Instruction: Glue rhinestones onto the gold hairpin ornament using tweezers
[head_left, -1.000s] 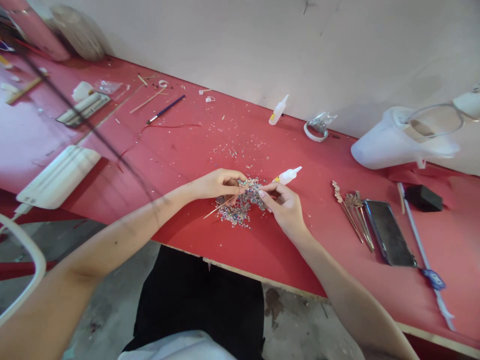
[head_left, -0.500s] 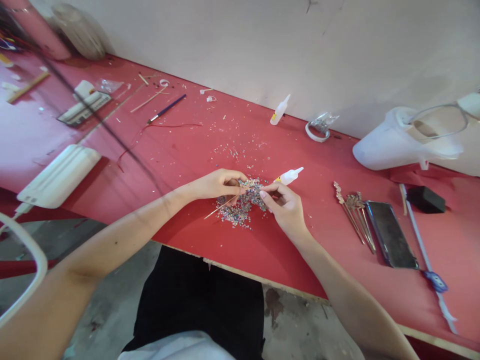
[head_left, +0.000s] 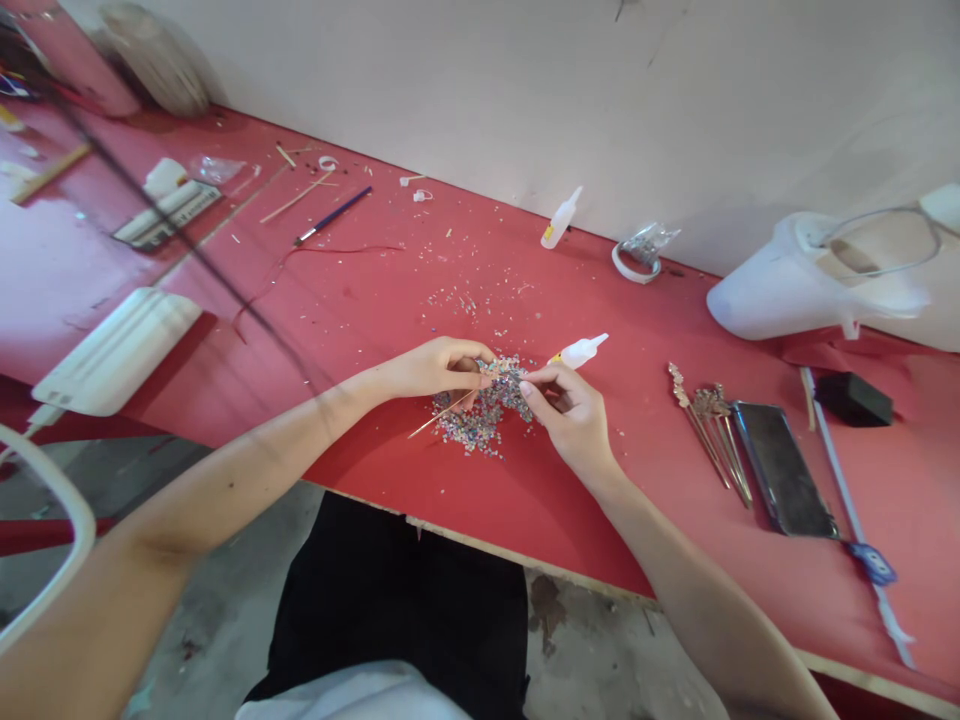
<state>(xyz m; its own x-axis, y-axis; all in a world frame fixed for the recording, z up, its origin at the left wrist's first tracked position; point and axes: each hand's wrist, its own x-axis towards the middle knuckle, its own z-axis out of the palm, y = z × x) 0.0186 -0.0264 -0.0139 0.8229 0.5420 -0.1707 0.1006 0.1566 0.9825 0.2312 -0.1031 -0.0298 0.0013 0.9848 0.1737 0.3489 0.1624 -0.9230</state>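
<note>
My left hand (head_left: 454, 370) is closed on a thin gold-coloured stick (head_left: 435, 421), whose lower end points down and left. Below and between my hands lies a pile of small multicoloured chips (head_left: 476, 428) on the red table (head_left: 480, 505). My right hand (head_left: 566, 408) has its thumb and forefinger pinched together at the right of the pile, close to my left fingertips; what they hold is too small to name. Just behind my right hand lies a white glue bottle (head_left: 581, 351) with a yellow label.
A phone (head_left: 784, 468), ornamented sticks (head_left: 703, 430) and a black block (head_left: 853, 399) are at the right. A white pitcher (head_left: 772, 280) and a second bottle (head_left: 561, 218) stand near the wall. A brush (head_left: 334, 216) and a white power strip (head_left: 116, 350) are on the left.
</note>
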